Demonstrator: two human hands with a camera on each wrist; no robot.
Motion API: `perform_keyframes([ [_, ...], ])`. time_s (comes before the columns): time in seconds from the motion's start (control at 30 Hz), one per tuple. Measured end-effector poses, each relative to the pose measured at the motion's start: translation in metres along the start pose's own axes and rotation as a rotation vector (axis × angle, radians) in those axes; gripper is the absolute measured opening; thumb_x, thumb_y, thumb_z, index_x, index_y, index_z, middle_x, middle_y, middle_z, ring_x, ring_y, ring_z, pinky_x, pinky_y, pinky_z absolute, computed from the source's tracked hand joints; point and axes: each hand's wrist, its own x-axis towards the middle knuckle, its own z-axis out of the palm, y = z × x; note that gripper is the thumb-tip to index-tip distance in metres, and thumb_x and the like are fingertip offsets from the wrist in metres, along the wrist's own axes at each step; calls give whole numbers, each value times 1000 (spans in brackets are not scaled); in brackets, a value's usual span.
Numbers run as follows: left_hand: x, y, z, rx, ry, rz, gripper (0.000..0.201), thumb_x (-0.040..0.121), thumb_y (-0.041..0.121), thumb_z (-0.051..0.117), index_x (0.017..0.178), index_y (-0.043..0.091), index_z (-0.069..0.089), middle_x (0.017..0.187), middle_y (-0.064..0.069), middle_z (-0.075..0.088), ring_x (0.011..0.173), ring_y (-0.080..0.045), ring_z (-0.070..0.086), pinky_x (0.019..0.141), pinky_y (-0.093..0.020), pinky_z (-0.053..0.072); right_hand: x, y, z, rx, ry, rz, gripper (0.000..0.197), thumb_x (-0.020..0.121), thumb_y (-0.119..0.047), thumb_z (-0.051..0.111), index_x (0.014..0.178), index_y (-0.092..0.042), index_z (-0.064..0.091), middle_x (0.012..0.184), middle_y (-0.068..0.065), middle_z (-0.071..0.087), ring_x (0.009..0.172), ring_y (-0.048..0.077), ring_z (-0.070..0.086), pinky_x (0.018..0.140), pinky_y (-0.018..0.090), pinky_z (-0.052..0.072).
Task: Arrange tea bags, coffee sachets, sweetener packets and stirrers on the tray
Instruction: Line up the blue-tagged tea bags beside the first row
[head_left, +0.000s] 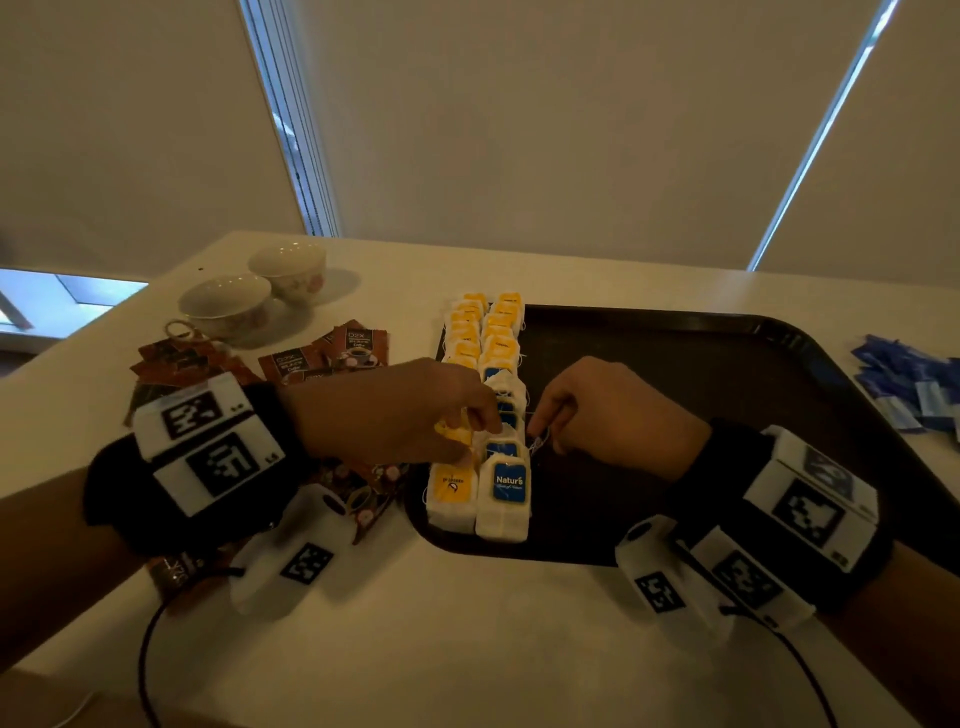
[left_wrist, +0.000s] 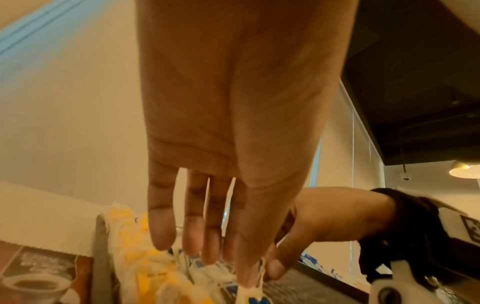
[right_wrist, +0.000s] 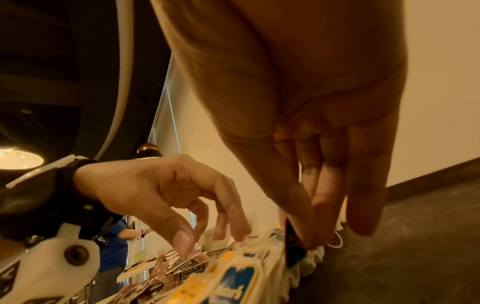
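On the far left of the surface (head_left: 519, 623) I see two cups (head_left: 254, 296) and brown coffee sachets (head_left: 332, 353) lying loose, off the tray. My left hand (head_left: 395, 410) reaches over the two rows of tea bags (head_left: 488, 395) along the left edge of the dark tray (head_left: 727, 374) — its fingertips (left_wrist: 192, 242) extended down onto the bags, so that grip is open. My right hand (head_left: 608, 410) sits just beside it, thumb and forefinger pinching the tag (right_wrist: 292, 236) of a blue-labelled tea bag in the row — a closed grip on it. Blue sweetener packets (head_left: 914, 384) are heaped on the surface right of the tray.
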Motion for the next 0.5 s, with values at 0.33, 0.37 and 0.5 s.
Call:
perform_keyframes([
  [0.33,8,-1,1,-1,-11,-35,32,89,24,62,120,15,60,97,14,45,73,16,42,69,4,32,7,-7,-6,27,83,-42,5,83,-14,69,87,-16,71,76,-8,65,74,9,62,66,16,47],
  [0.37,8,-1,2,-8,-13,-35,32,89,24,62,119,15,60,95,16,44,73,17,42,69,4,32,8,-7,-7,13,86,-34,5,83,-15,69,86,-18,71,73,-12,60,72,6,58,64,14,44],
  [0.5,7,-3,5,-43,2,-10,30,89,24,63,117,15,61,95,16,46,75,16,44,71,3,33,14,-8,-10,28,78,-7,8,84,-15,68,90,-15,72,73,-13,56,69,2,53,58,12,37],
])
